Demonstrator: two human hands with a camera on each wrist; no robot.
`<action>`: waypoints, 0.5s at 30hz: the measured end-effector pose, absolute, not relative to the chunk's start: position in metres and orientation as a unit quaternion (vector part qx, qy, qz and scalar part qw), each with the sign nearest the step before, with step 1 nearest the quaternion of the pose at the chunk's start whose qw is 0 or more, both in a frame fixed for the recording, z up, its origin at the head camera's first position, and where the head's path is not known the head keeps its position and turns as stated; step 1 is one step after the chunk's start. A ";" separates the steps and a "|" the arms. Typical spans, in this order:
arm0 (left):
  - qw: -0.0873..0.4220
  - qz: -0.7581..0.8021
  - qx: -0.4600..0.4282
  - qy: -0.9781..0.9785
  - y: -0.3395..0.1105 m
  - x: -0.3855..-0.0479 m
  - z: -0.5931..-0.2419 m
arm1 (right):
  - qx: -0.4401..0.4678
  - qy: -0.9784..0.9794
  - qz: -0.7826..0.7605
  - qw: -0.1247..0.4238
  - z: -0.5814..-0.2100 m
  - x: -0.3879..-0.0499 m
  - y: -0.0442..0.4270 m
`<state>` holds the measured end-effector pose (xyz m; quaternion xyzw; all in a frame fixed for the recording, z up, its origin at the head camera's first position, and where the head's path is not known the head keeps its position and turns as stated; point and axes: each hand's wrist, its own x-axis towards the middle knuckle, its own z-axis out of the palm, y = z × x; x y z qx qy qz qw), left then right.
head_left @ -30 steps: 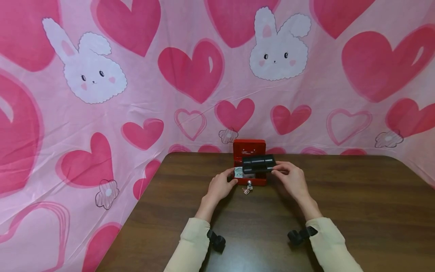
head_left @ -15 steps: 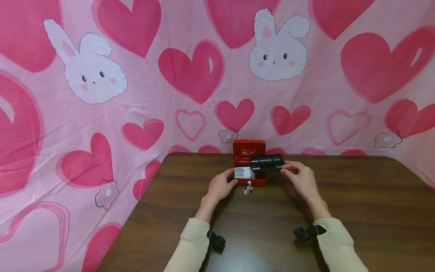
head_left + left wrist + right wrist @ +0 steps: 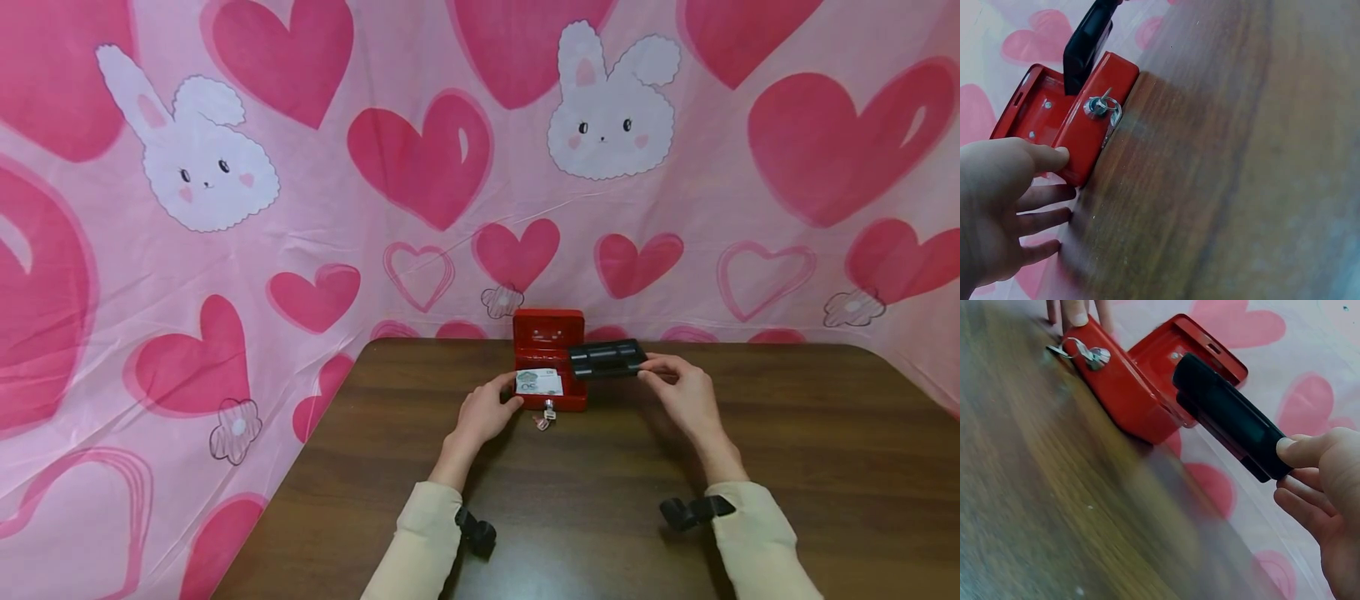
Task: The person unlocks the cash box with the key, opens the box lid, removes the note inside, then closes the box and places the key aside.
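Observation:
A small red metal cash box (image 3: 550, 403) stands with its lid (image 3: 549, 329) raised at the back of the table. Inside lies a banknote (image 3: 538, 382) marked 50. From the lock (image 3: 1095, 107) on the front hangs a ring with keys (image 3: 545, 420). My left hand (image 3: 486, 412) rests against the box's left side, thumb touching its front corner and the other fingers fairly straight. Between thumb and fingers, my right hand (image 3: 686, 398) pinches the right end of a black compartment tray (image 3: 606, 359). The tray hangs in the air, its left end over the box's right edge.
A brown wooden table (image 3: 570, 500) lies under the box. Behind it hangs a pink cloth (image 3: 420, 67) with hearts and rabbits. Black wrist cameras (image 3: 476, 533) are strapped over both sleeves.
My right hand has moved to the right with the black tray, uncovering more of the box's inside and the banknote. The left hand has stayed at the box.

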<state>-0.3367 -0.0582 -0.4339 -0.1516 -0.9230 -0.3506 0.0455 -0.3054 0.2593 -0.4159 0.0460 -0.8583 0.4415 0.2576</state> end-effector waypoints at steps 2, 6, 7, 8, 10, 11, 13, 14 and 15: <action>0.045 -0.351 -0.151 -0.923 -0.058 -0.336 -0.434 | 0.043 -0.860 0.441 0.253 -0.416 -0.305 0.263; 0.042 -0.351 -0.147 -0.924 -0.058 -0.336 -0.434 | 0.042 -0.865 0.436 0.247 -0.417 -0.304 0.270; 0.041 -0.351 -0.147 -0.924 -0.058 -0.336 -0.434 | 0.043 -0.865 0.435 0.246 -0.418 -0.303 0.271; 0.041 -0.351 -0.147 -0.924 -0.058 -0.336 -0.435 | 0.044 -0.866 0.433 0.246 -0.418 -0.303 0.273; 0.040 -0.352 -0.146 -0.924 -0.059 -0.336 -0.435 | 0.041 -0.869 0.429 0.243 -0.417 -0.302 0.276; 0.040 -0.352 -0.146 -0.924 -0.059 -0.336 -0.435 | 0.040 -0.870 0.428 0.242 -0.417 -0.301 0.277; 0.040 -0.351 -0.146 -0.924 -0.059 -0.336 -0.434 | 0.038 -0.872 0.425 0.240 -0.416 -0.299 0.280; 0.040 -0.351 -0.146 -0.924 -0.059 -0.335 -0.434 | 0.036 -0.873 0.424 0.240 -0.416 -0.299 0.281; 0.039 -0.350 -0.145 -0.924 -0.059 -0.335 -0.434 | 0.035 -0.874 0.422 0.239 -0.416 -0.299 0.282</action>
